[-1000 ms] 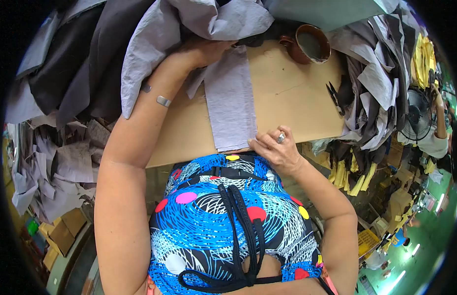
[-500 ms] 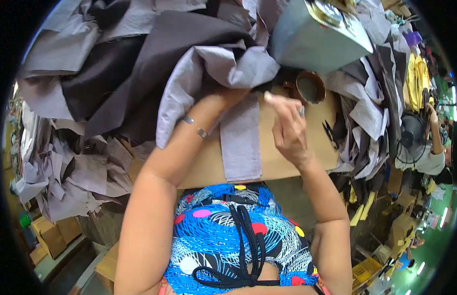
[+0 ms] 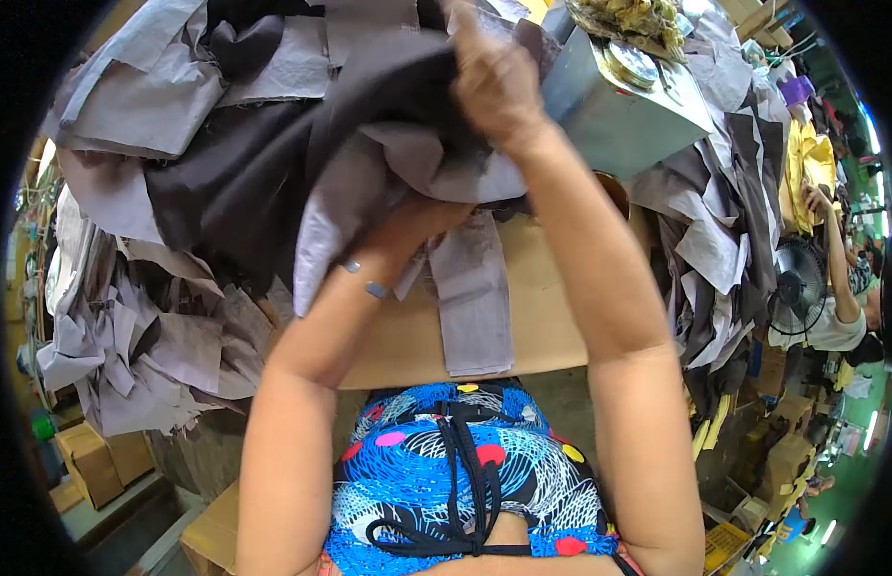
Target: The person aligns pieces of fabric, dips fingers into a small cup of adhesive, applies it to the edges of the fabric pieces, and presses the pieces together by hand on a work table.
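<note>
My left hand [image 3: 441,219] is mostly hidden under a folded piece of dark and grey cloth [image 3: 369,178], near the top end of a grey cloth strip [image 3: 476,317]; its fingers do not show. The strip lies lengthwise on the tan board [image 3: 547,307], its lower end at the board's front edge. My right hand [image 3: 499,86] is raised over the dark cloth at the top centre, left of the grey metal box. Motion smears its fingers, and whether they hold cloth cannot be made out.
Piled cloth pieces [image 3: 148,106] spread across the left and back. A grey metal box [image 3: 618,106] stands at the back right, partly above a brown mug [image 3: 614,192]. More cloth hangs at the right [image 3: 714,230], near a fan [image 3: 799,288] and another person's arm [image 3: 837,259].
My right hand has gone from the strip's lower end up and away to the dark cloth at the back. The view has shifted, showing more of the pile and box. My left hand stays under the cloth.
</note>
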Motion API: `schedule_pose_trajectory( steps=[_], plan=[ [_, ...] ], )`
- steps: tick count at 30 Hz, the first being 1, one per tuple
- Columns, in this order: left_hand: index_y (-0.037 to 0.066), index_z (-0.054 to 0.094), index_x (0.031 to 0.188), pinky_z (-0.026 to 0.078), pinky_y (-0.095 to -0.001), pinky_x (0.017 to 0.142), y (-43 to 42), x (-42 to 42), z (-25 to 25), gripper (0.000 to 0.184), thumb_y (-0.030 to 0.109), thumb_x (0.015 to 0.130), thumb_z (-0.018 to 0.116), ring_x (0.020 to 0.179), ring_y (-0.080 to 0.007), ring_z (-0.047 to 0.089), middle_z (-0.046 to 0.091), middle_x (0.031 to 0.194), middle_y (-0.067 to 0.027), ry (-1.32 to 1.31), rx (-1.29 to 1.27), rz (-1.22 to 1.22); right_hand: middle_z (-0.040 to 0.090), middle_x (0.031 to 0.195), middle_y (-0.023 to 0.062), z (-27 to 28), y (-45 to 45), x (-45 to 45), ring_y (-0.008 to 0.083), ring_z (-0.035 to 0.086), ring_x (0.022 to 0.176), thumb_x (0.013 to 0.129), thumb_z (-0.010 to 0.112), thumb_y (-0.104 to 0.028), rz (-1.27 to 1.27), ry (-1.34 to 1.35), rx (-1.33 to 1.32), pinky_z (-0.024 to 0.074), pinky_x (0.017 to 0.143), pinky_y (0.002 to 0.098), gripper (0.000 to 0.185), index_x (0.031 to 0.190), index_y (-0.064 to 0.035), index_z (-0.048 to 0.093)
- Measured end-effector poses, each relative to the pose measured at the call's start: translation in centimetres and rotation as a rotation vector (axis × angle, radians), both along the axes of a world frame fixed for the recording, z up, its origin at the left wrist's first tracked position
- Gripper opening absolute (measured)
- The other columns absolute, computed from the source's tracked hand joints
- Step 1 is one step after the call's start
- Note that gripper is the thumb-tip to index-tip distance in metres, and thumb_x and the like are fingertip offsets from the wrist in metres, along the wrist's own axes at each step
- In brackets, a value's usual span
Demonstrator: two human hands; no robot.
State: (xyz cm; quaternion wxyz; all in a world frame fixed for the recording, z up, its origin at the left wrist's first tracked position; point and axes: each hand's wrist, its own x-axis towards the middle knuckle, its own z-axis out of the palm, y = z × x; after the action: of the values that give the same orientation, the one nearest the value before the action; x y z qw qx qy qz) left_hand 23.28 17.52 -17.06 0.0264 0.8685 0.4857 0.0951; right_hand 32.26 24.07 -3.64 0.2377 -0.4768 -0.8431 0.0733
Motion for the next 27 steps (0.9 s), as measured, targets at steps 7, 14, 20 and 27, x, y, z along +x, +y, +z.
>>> schedule_pose_trajectory(
  steps=[7, 14, 20, 27],
  plan=[
    [0.002, 0.052, 0.114, 0.035, -0.0411, 0.099, -3.3, -4.6, 14.5, 0.036, 0.011, 0.079, 0.049, 0.113, -0.0331, 0.048, 0.052, 0.117, -0.018, 0.35, 0.029, -0.157, 0.049, 0.115, 0.0239, 3.4, 4.7, 8.8, 0.0311, 0.049, 0.106, 0.079, 0.051, -0.009, 0.015, 0.238, 0.834, 0.038, 0.092, 0.0339, 0.067, 0.139, -0.0066, 0.022],
    [0.002, 0.056, 0.111, 0.035, -0.0391, 0.1, -11.8, -13.3, 13.2, 0.042, -0.001, 0.069, 0.052, 0.114, -0.0311, 0.048, 0.056, 0.116, -0.0143, 0.034, -0.186, -0.141, 0.037, 0.131, 0.0296, -1.6, -8.9, 9.6, 0.0411, 0.054, 0.105, 0.074, 0.054, 0.008, -0.089, 0.298, 0.341, 0.0473, 0.083, 0.0376, 0.081, 0.141, -0.0041, 0.009],
    [0.005, 0.058, 0.108, 0.038, -0.0401, 0.096, -18.5, -14.3, 9.5, 0.041, -0.003, 0.069, 0.049, 0.111, -0.0342, 0.049, 0.056, 0.113, -0.0166, -0.142, -0.266, 0.099, 0.052, 0.114, 0.0144, -6.9, -11.9, 9.7, 0.021, 0.06, 0.08, 0.078, 0.056, 0.002, -0.153, 0.675, -0.256, 0.0487, 0.072, 0.0302, 0.075, 0.141, -0.0087, 0.017],
    [0.0, 0.057, 0.101, 0.043, -0.0417, 0.086, -21.4, -15.4, 8.5, 0.037, -0.006, 0.066, 0.048, 0.095, -0.0403, 0.053, 0.059, 0.099, -0.0202, -0.175, -0.404, 0.297, 0.061, 0.096, 0.0171, -5.7, -5.2, 0.8, 0.0323, 0.06, 0.087, 0.072, 0.061, -0.003, 0.277, 0.565, 0.113, 0.0477, 0.077, 0.0391, 0.078, 0.139, -0.0084, 0.023]
  ],
)
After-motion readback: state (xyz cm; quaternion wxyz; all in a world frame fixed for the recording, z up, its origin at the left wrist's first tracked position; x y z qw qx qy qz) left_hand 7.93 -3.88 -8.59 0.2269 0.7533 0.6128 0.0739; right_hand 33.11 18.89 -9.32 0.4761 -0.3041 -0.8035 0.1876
